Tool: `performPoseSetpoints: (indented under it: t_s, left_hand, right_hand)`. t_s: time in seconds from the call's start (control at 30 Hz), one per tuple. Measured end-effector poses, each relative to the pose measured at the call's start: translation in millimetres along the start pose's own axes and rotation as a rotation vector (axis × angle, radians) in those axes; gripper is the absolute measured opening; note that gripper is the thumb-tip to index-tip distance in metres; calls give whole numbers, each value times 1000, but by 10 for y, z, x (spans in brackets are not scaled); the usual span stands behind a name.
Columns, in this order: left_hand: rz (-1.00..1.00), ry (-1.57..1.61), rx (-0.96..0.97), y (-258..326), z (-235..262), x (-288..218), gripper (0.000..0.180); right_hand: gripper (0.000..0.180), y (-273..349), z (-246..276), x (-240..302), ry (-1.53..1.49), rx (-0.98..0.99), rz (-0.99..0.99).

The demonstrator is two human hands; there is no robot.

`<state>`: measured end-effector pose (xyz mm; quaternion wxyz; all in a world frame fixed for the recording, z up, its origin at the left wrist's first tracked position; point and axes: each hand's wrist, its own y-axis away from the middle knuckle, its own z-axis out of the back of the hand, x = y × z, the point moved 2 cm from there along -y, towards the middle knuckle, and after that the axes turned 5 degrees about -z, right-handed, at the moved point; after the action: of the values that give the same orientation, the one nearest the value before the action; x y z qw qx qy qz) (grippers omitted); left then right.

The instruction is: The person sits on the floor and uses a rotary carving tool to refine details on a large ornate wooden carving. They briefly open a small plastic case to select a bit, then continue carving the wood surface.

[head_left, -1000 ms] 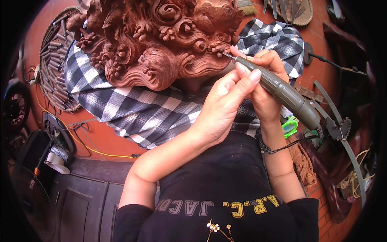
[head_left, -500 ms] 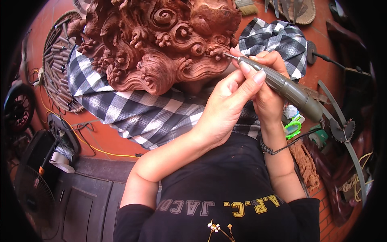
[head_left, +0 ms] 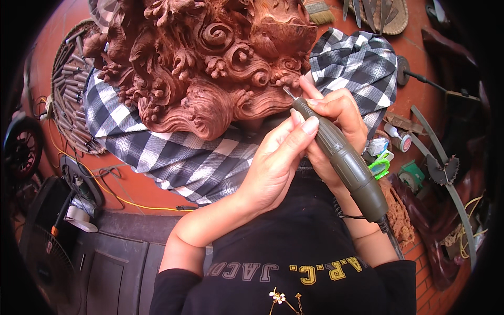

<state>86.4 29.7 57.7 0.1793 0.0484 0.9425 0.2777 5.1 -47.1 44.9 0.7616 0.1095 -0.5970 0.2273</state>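
Observation:
A reddish-brown wood carving (head_left: 205,105), cut with deep swirls, curls and small knobbed clusters, lies on a black-and-white checked cloth (head_left: 147,152). My right hand (head_left: 338,118) is wrapped round a dark green rotary carving tool (head_left: 346,163), with one finger reaching toward the carving's right edge. The slim metal bit (head_left: 287,92) points at the lower right swirls; whether it touches the wood I cannot tell. From the other side, my left hand (head_left: 275,163) presses thumb and fingertips against the tool's front grip. A cord leaves its back end.
At left stands a round basket (head_left: 62,105) of chisel-like tools, with a yellow cord (head_left: 115,194) across the tiles. A fan (head_left: 47,257) is lower left. At right are green-handled scissors (head_left: 381,165), a small bottle (head_left: 403,140) and long metal blades (head_left: 454,202). A brush (head_left: 320,13) lies above.
The tool's back end has swung down toward me, so it stands steeper. Its bit has shifted slightly left and down, off the knobbed cluster. Both hands moved a little left with it.

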Motion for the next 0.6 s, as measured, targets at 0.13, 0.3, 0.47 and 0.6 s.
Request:
performPoseSetpoints:
  t_s: [0.13, 0.3, 0.47, 0.6]
  left_hand:
    - [28, -11, 38, -37, 14, 4, 38]
    - [38, -6, 18, -58, -17, 6, 39]
    - [41, -16, 23, -51, 3, 3, 39]
    - [34, 0, 17, -39, 15, -8, 38]
  right_hand:
    - [21, 6, 10, -24, -8, -45, -28]
    - [21, 15, 43, -28, -1, -36, -83]
    - [20, 19, 23, -31, 12, -42, -53]
    - [21, 3, 22, -3, 22, -16, -47]
